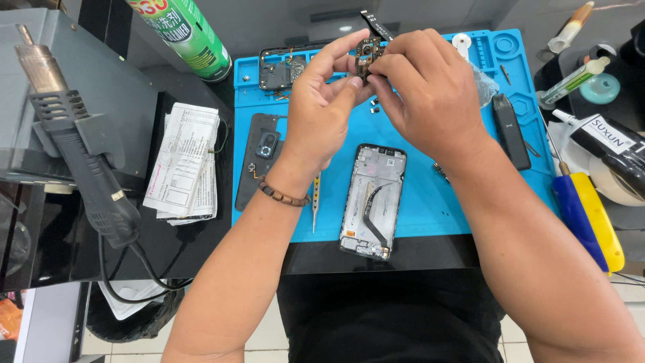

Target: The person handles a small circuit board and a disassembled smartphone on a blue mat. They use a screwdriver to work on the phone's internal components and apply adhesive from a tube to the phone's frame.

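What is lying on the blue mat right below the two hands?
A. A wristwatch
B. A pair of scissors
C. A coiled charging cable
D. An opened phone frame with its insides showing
D: an opened phone frame lies flat on the blue mat, its insides and a dark ribbon cable exposed, just below the left hand and right hand, which hold a small circuit board.

Bare forearms, a brown beaded bracelet [283, 195] (left wrist), dark clothing
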